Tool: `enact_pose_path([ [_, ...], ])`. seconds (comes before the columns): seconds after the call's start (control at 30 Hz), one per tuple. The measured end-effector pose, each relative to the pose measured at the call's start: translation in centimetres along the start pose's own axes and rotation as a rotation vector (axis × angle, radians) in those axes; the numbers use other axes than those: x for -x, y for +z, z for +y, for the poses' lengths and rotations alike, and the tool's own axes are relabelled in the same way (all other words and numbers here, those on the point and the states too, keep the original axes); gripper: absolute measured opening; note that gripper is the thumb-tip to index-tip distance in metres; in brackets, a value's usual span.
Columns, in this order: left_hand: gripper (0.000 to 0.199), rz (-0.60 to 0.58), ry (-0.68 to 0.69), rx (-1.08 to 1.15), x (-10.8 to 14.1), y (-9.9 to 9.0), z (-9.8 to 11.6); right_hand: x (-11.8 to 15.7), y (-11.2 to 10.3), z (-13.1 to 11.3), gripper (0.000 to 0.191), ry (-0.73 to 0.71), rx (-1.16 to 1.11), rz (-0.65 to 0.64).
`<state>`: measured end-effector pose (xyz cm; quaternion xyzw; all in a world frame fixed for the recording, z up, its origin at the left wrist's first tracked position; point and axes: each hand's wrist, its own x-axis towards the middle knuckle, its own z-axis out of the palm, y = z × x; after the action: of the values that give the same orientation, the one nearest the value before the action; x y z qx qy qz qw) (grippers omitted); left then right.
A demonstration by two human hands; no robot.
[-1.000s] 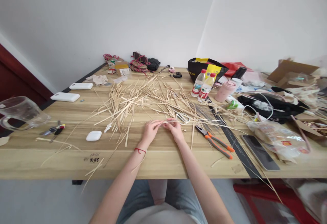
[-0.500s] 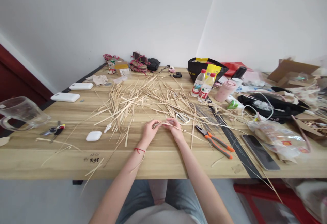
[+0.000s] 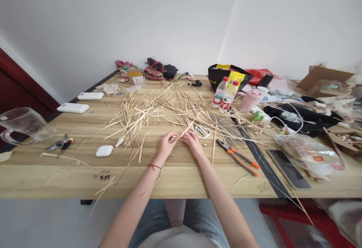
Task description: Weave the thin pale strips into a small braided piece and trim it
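My left hand (image 3: 166,144), with a red cord round its wrist, pinches a small curled piece of pale straw strip (image 3: 185,131). My right hand (image 3: 192,142) is closed on the same strip, its fingertips close to those of my left hand. The strip slants up and to the right between the hands. A thin strand hangs down past my left wrist. Just beyond my hands lies a loose heap of straw strips (image 3: 138,112). White-handled scissors (image 3: 203,131) rest behind my right hand, and orange-handled pliers (image 3: 239,158) lie to its right.
A phone (image 3: 288,168), two red-capped bottles (image 3: 220,92), a pink cup (image 3: 250,100) and a black bag (image 3: 299,117) stand or lie on the right. On the left are a clear pitcher (image 3: 26,125), keys (image 3: 60,144) and a white case (image 3: 104,150).
The strip between my hands has turned from pointing right and down to pointing up and right. My right hand has shifted slightly left, its fingers now closer to my left hand.
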<state>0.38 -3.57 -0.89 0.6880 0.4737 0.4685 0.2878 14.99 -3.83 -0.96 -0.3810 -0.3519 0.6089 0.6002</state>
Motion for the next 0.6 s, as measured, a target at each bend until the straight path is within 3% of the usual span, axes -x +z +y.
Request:
enact_pose_path([
  [0.27, 0.017, 0.014, 0.053, -0.032, -0.04, -0.21, 0.01, 0.59, 0.0, -0.14, 0.054, 0.0, 0.045, -0.06],
  [0.43, 0.014, 0.041, 0.09, -0.113, 0.06, -0.37, 0.07, 0.47, 0.01, 0.23, 0.032, 0.017, 0.016, -0.009],
  [0.6, 0.016, 0.002, 0.023, -0.036, -0.03, -0.2, -0.13, -0.02, -0.6, 0.74, 0.033, 0.017, 0.002, 0.033],
])
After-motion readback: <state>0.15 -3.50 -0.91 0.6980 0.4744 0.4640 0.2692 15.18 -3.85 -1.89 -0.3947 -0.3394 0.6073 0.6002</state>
